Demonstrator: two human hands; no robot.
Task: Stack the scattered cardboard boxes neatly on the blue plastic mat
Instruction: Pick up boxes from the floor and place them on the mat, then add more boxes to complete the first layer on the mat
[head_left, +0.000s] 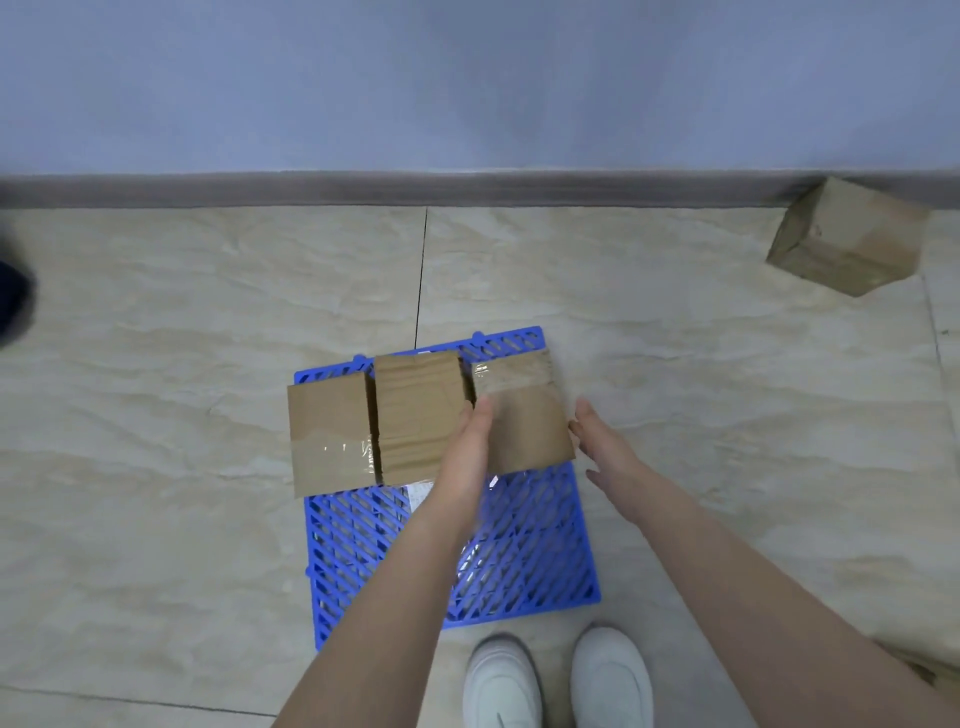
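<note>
**Hands flank the right-hand box; one stray left on the floor**

Both hands are flat-fingered and grip nothing. The left hand (470, 436) lies with straight fingers along the left side of the right-hand cardboard box (524, 415), in the seam between it and the middle box (415, 415). The right hand (597, 434) has its fingertips at the same box's right side. We cannot tell whether it presses or only brushes.

Three boxes sit in one row along the far edge of the blue plastic mat (519, 561), each with its long axis running away from us. The right-hand box is at the far right corner. The left box (330, 436) overhangs the mat's left edge slightly. The near half of the mat is bare lattice.

We judge the step in hand to be squaring the row.

One stray cardboard box (847, 234) lies off the mat on the tiled floor, against the baseboard (467, 187). It is well apart from the hands, forward and to the right. It sits skewed to the wall and looks tipped, so we cannot read its long axis with confidence. The right hand is the nearer one. The fetch will likely call for a step rightward and then a turn to bring it square with the row.
</note>
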